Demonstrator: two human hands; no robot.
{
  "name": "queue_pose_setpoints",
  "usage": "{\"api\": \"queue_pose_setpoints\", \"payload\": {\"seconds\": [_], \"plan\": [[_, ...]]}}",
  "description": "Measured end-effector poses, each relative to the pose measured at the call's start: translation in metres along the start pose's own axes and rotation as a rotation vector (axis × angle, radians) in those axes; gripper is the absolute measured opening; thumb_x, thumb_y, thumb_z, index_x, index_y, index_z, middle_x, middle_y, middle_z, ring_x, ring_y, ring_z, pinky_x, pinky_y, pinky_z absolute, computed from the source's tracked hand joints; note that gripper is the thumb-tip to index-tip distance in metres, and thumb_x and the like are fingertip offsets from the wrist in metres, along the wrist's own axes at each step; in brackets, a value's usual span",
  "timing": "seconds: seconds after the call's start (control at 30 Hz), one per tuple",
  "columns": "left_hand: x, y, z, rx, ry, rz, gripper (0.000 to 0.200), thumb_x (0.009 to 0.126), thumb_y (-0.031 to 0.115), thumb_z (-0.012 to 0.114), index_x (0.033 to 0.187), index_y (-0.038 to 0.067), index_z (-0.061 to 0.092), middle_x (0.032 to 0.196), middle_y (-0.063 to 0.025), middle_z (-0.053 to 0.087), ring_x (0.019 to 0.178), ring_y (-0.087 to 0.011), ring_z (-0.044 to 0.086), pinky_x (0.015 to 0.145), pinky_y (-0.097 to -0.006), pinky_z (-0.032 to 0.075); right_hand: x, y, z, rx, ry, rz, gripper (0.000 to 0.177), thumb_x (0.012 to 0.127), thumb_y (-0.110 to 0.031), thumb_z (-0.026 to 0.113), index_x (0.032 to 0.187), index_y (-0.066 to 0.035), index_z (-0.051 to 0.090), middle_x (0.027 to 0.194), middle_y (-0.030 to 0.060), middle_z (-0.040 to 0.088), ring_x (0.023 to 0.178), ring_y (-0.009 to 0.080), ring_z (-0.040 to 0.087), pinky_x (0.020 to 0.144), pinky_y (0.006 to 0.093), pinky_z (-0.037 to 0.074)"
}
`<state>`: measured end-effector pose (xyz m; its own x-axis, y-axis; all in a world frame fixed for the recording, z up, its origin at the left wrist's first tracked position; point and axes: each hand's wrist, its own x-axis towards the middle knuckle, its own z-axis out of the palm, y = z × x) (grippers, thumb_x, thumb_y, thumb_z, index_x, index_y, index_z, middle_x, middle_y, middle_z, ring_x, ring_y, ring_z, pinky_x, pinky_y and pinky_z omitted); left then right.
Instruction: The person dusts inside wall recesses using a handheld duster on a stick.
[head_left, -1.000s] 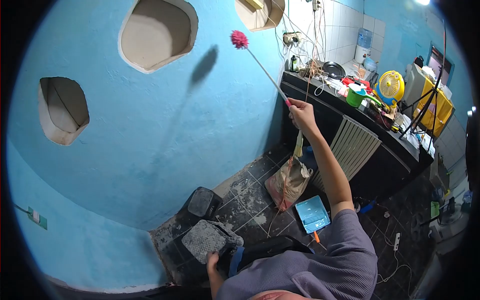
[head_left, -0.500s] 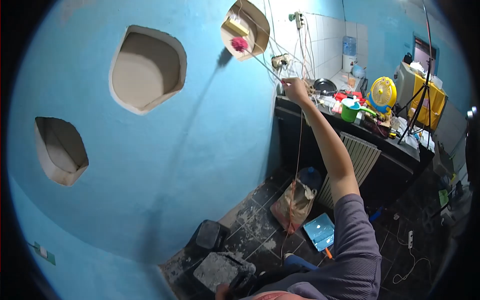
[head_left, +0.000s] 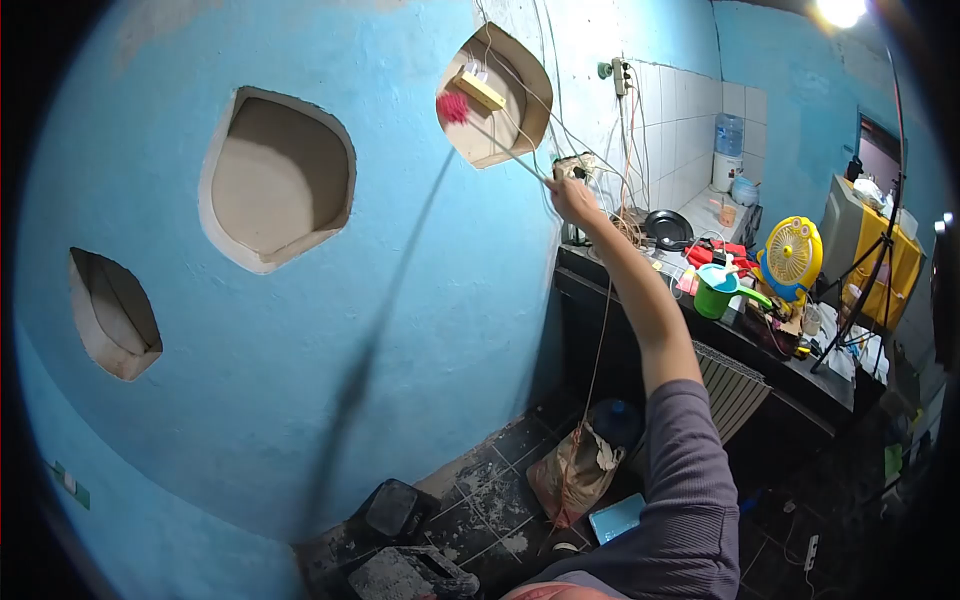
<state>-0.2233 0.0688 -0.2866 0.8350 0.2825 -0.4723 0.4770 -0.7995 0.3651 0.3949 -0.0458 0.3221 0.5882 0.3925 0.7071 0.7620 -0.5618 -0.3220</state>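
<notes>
My right hand [head_left: 574, 200] is raised toward the blue wall and grips the thin handle of a duster with a pink fluffy head [head_left: 453, 107]. The pink head sits at the left rim of the upper right wall niche [head_left: 500, 140], next to a yellow block [head_left: 483, 91] lying inside it. My arm in a grey-purple sleeve [head_left: 690, 470] stretches up from the bottom right. My left hand is out of the picture.
Two more niches [head_left: 270, 180] [head_left: 110, 315] open in the blue wall. Cables hang by the niche. A black counter [head_left: 640, 290] holds a green jug, a yellow fan and clutter. On the floor lie a sack [head_left: 570, 480], concrete blocks [head_left: 395, 510] and a blue dustpan [head_left: 615, 518].
My right hand has swung the duster up and to the right, from the bare wall to the upper right niche. My left hand, earlier on a concrete block, has left the view.
</notes>
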Motion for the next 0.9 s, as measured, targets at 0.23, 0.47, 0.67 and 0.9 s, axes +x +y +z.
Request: {"api": "queue_pose_setpoints", "payload": {"seconds": [0.23,0.47,0.67,0.9], "plan": [[0.009,0.042,0.037,-0.122,-0.011,-0.068,0.021,0.073,0.019,0.056,0.087,0.004,0.06,0.088,-0.0151,0.061,0.079,-0.031,0.058,0.067,-0.0399,0.045,0.005,0.029,-0.083,-0.135,-0.13,-0.059,0.02,0.076,-0.015,0.048,0.086,-0.008,0.063,0.076,0.0196,0.06,0.072,0.0353,0.058,0.064,0.0424,0.045],[0.007,0.056,0.037,-0.179,-0.013,-0.13,0.021,0.073,0.019,0.056,0.087,0.004,0.061,0.088,-0.0148,0.061,0.079,-0.03,0.058,0.067,-0.0393,0.045,0.019,0.043,-0.062,-0.077,-0.133,-0.148,0.019,0.077,-0.015,0.049,0.083,-0.003,0.062,0.078,0.0205,0.059,0.075,0.0357,0.057,0.064,0.0429,0.045],[0.01,0.07,0.039,-0.25,0.007,-0.172,0.021,0.073,0.019,0.056,0.087,0.003,0.061,0.088,-0.0145,0.061,0.079,-0.0292,0.058,0.067,-0.0389,0.045,0.027,0.052,-0.063,-0.135,0.001,-0.122,0.02,0.073,-0.008,0.046,0.086,-0.005,0.061,0.071,0.0177,0.059,0.069,0.0341,0.058,0.059,0.0428,0.045],[0.018,0.066,0.039,-0.332,0.046,-0.216,0.021,0.073,0.019,0.056,0.087,0.003,0.061,0.087,-0.0141,0.061,0.079,-0.0283,0.058,0.067,-0.0383,0.045,0.012,0.057,-0.079,0.01,-0.171,-0.108,0.019,0.071,-0.009,0.048,0.08,-0.003,0.064,0.077,0.0209,0.06,0.074,0.0349,0.059,0.068,0.0406,0.047]]}}
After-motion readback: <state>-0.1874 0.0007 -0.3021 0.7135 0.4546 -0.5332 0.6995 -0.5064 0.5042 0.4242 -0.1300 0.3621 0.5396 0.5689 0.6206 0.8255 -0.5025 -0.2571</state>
